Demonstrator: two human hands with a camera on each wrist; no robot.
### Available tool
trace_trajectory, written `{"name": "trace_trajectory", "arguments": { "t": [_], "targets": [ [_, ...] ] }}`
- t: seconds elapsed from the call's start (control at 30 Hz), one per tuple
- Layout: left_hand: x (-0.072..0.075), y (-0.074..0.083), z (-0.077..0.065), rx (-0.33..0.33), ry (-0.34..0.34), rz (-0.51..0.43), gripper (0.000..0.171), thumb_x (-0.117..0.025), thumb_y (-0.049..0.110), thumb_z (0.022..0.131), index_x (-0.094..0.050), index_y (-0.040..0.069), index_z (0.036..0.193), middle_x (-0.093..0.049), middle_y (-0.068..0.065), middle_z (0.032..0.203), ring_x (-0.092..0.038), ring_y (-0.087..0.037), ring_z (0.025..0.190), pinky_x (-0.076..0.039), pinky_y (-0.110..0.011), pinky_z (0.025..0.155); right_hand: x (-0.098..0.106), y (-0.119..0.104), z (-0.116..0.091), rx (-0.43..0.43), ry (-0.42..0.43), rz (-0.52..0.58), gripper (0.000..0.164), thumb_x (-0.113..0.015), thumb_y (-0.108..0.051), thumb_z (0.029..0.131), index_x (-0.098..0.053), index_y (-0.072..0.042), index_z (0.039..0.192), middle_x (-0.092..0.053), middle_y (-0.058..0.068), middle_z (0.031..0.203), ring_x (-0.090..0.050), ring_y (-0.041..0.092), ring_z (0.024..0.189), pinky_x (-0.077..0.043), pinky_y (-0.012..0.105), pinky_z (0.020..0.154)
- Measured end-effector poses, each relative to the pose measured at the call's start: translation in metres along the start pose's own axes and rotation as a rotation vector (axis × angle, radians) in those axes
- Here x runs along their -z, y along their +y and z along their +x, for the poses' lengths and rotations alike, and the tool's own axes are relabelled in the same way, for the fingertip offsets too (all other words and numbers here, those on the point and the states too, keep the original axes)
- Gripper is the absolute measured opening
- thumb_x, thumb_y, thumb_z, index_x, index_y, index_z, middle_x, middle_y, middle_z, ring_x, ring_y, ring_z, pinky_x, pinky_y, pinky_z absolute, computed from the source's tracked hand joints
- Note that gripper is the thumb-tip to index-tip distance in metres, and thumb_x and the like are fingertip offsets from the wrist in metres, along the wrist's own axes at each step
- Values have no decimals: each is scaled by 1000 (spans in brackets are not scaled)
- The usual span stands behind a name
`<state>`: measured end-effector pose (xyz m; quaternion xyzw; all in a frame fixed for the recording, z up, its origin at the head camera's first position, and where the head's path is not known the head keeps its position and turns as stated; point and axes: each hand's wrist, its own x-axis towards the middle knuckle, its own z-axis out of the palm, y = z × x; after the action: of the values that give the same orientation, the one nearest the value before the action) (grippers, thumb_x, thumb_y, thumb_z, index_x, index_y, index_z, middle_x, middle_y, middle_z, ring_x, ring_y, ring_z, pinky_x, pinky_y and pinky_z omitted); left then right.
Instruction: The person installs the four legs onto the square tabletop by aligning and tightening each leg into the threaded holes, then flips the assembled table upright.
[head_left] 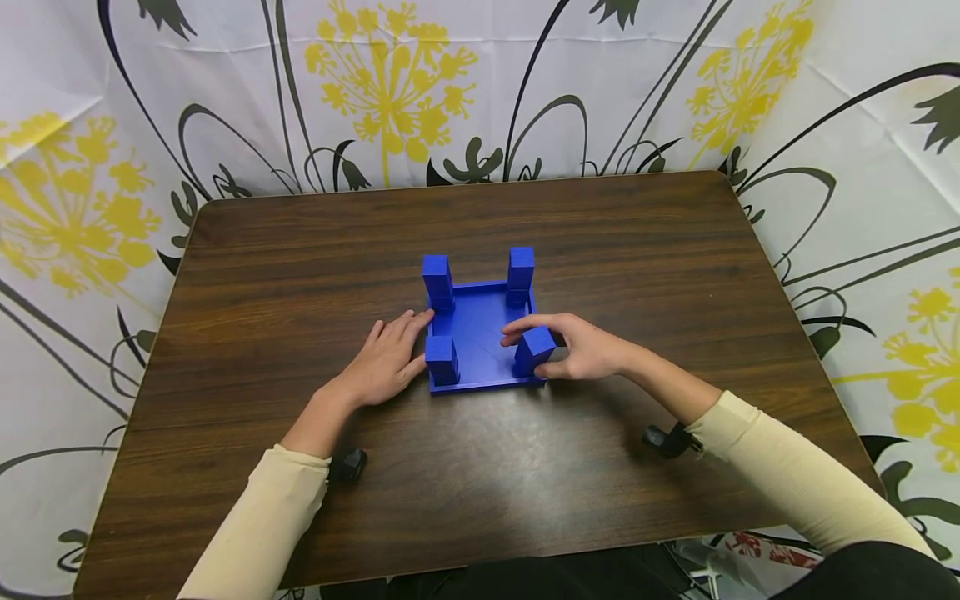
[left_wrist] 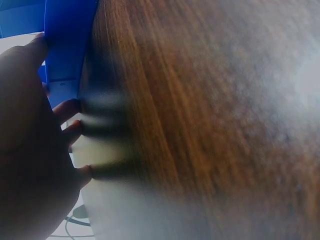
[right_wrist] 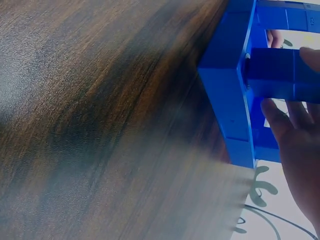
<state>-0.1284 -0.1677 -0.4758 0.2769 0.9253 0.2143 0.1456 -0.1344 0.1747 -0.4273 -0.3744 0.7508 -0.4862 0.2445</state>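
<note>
A square, shallow blue tray (head_left: 482, 333) with a low rim lies on the table. Tall blue posts stand at its corners: back left (head_left: 438, 282), back right (head_left: 520, 273) and front left (head_left: 441, 360). The front right post (head_left: 531, 350) leans slightly, and my right hand (head_left: 588, 346) grips it, fingers curved behind and thumb in front. In the right wrist view this post (right_wrist: 275, 73) rises from the tray's corner. My left hand (head_left: 382, 360) lies flat at the tray's left side, fingers extended, fingertips at the rim by the back left post.
The brown wood-grain table (head_left: 315, 267) extends around the tray on every side. A white cloth (head_left: 247, 67) with yellow and grey plant prints hangs behind and beside it. Black wrist devices (head_left: 348, 465) show under both sleeves.
</note>
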Motion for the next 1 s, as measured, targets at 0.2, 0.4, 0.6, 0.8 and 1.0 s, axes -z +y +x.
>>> {"name": "trace_trajectory", "arguments": {
  "t": [0.2,0.4,0.6,0.8,1.0],
  "targets": [
    [0,-1,0,2,-3,3,65,-41,42,105,-12,17,158,-19,-17,160,-10,-32,149,-3,-62,113,0,6,0,21,-13,30,56,-66,11,85,-52,0,137,-60,11,133,-52,20,128,-37,48,107],
    [-1,-2,1,0,-3,5,66,-40,43,105,-12,17,158,-19,-17,160,-10,-32,149,-4,-62,113,0,6,0,-24,5,36,49,-72,0,87,-57,-3,133,-63,10,129,-54,22,125,-39,47,105],
    [-1,-2,1,0,1,6,65,-41,41,105,-12,17,158,-19,-16,160,-11,-31,149,-4,-61,114,1,5,1,-53,8,16,52,-76,-6,85,-56,-1,133,-63,8,128,-54,21,124,-42,47,102],
    [-2,-3,1,-1,-2,16,65,-41,40,105,-11,18,158,-19,-16,160,-11,-31,149,-4,-61,114,3,4,-1,-29,-43,28,63,-68,8,81,-48,-1,140,-57,10,136,-49,20,130,-37,48,106],
    [-1,-3,1,-3,0,17,65,-41,40,105,-11,18,158,-19,-16,160,-11,-31,149,-4,-61,114,5,4,-2,-24,-76,44,59,-62,12,84,-48,0,140,-57,8,136,-48,23,131,-35,52,107]
  ]
}}
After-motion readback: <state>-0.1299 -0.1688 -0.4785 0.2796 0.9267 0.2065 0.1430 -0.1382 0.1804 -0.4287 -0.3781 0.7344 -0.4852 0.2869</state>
